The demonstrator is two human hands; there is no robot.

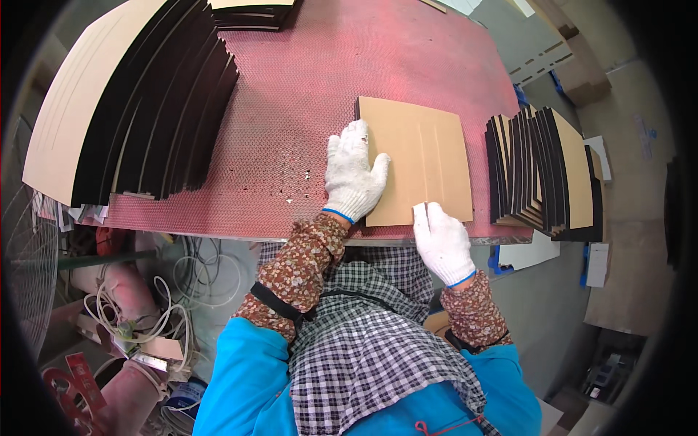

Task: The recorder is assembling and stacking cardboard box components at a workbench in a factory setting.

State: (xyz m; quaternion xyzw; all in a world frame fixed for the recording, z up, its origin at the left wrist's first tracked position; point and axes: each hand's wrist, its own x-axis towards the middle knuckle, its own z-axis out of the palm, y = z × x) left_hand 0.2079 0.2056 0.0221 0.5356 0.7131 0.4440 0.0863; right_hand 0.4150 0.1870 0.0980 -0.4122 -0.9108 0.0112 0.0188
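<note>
A tan cardboard sheet (425, 156) with scored lines lies flat on the red mesh-textured table (305, 94). My left hand (352, 174), in a white glove, rests flat with fingers spread on the sheet's left edge. My right hand (442, 241), also gloved, pinches a small pale strip (420, 211) at the sheet's near edge, where one scored line ends.
A large fanned stack of black-and-tan boards (138, 102) fills the table's left side. A smaller fanned stack (542, 174) stands at the right edge. Cables and a wire fan guard (25, 254) sit below left. More boards (251, 13) lie at the far edge.
</note>
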